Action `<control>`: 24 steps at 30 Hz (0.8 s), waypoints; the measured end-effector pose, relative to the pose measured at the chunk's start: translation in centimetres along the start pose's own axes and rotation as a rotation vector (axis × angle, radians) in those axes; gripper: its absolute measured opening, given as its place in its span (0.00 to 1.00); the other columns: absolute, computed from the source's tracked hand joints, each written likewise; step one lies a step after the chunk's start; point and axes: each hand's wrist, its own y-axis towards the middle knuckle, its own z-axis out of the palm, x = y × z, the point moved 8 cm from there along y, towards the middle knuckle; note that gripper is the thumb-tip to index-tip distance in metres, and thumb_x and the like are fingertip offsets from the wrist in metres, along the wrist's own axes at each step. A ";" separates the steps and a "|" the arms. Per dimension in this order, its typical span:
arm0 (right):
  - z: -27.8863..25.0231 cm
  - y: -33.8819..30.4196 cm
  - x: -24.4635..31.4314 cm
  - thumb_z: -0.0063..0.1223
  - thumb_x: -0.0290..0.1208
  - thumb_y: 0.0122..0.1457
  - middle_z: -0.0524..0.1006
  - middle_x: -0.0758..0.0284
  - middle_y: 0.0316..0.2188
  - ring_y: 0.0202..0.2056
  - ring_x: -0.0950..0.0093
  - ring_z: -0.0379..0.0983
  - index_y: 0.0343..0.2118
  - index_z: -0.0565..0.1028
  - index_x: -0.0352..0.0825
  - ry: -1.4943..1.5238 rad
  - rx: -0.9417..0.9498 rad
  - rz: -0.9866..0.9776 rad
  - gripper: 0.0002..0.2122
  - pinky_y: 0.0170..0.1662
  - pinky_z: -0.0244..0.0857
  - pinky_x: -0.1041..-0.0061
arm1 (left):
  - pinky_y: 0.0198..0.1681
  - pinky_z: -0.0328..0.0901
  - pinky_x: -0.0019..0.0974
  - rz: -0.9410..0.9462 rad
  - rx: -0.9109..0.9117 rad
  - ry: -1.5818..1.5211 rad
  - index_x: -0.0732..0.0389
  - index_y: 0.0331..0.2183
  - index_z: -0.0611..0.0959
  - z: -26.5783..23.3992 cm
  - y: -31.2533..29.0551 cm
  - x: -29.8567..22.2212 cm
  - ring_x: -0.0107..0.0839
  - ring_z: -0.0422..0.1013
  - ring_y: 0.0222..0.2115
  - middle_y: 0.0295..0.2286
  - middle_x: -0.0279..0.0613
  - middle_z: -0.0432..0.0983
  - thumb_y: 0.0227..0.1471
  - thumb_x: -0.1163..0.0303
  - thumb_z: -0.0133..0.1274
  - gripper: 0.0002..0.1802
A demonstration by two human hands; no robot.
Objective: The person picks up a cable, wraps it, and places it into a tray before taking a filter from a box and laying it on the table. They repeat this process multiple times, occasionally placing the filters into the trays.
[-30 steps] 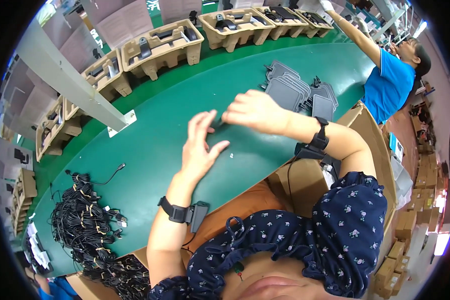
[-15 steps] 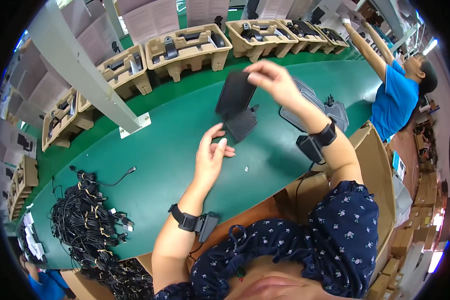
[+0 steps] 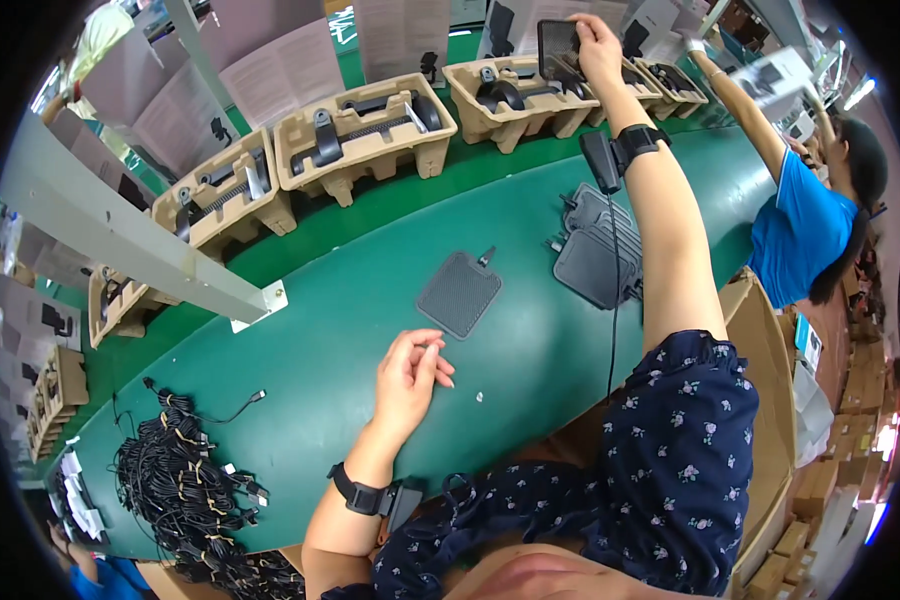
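My right hand (image 3: pixel 600 52) is stretched to the far side, pinching a flat black rectangular panel (image 3: pixel 556 45) by its right edge. That panel stands upright over a tan molded-pulp tray (image 3: pixel 510 120), which holds black parts. My left hand (image 3: pixel 406 380) hovers at or rests on the green table (image 3: pixel 330 320), empty, its fingers loosely bent and apart; contact with the table is unclear. Just beyond it lies a square dark-grey textured plate (image 3: pixel 459 296) with a small black tab at its corner. Under my right forearm sits a pile of similar grey plates (image 3: pixel 590 262).
Several more pulp trays (image 3: pixel 360 130) line the far side, with printed sheets behind. A grey metal post (image 3: pixel 180 240) stands on the table at left. Bundled black cables (image 3: pixel 185 470) lie front left. A cardboard box (image 3: pixel 765 380) and a co-worker in blue (image 3: pixel 805 240) are to my right.
My right hand has carried a black panel from mid-table to the far trays. A grey plate now lies on the table. My left hand has drawn back slightly nearer.
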 end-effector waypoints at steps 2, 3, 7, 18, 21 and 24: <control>1.5 -0.7 -1.2 0.43 0.29 0.56 0.71 0.66 0.21 0.26 0.75 0.65 0.34 0.74 0.40 -0.137 0.058 0.016 0.07 0.32 0.60 0.78 | 0.23 0.68 0.26 -0.019 0.032 0.015 0.69 0.39 0.69 0.1 -0.4 -0.4 0.27 0.70 0.24 0.32 0.45 0.69 0.54 0.78 0.40 0.09; 2.5 -1.1 -1.3 0.43 0.31 0.56 0.72 0.61 0.25 0.30 0.67 0.68 0.35 0.74 0.41 -0.171 0.091 0.038 0.07 0.35 0.61 0.73 | 0.23 0.68 0.26 -0.023 0.030 -0.004 0.69 0.39 0.69 0.0 -0.6 -0.6 0.27 0.70 0.24 0.32 0.45 0.69 0.54 0.79 0.40 0.09; 3.3 -1.3 -3.7 0.37 0.32 0.56 0.73 0.56 0.32 0.37 0.56 0.68 0.42 0.72 0.50 -0.781 0.387 -0.161 0.13 0.42 0.63 0.64 | 0.22 0.68 0.26 -0.033 0.063 -0.046 0.69 0.39 0.69 0.7 -1.2 -2.7 0.27 0.71 0.24 0.31 0.45 0.69 0.53 0.80 0.40 0.09; 7.1 -9.6 14.0 0.45 0.28 0.52 0.69 0.62 0.38 0.41 0.63 0.65 0.40 0.70 0.38 -0.525 0.145 -0.475 0.11 0.42 0.58 0.66 | 0.19 0.67 0.26 0.064 0.053 -0.058 0.66 0.36 0.71 -0.2 -1.0 -2.4 0.25 0.69 0.18 0.25 0.41 0.69 0.52 0.76 0.42 0.07; 11.0 -16.3 27.0 0.46 0.17 0.42 0.70 0.63 0.31 0.36 0.62 0.65 0.30 0.71 0.36 -0.119 0.347 -0.787 0.10 0.39 0.58 0.66 | 0.20 0.67 0.28 0.073 0.056 -0.020 0.66 0.35 0.70 -0.2 -1.2 -2.6 0.25 0.69 0.18 0.24 0.41 0.68 0.51 0.78 0.41 0.07; 14.1 -23.4 38.0 0.45 0.16 0.36 0.71 0.65 0.31 0.34 0.65 0.67 0.28 0.73 0.37 0.214 0.649 -0.978 0.13 0.38 0.60 0.68 | 0.21 0.68 0.29 0.053 0.055 -0.059 0.67 0.34 0.70 -0.2 -1.0 -1.9 0.26 0.69 0.19 0.24 0.42 0.68 0.49 0.79 0.40 0.07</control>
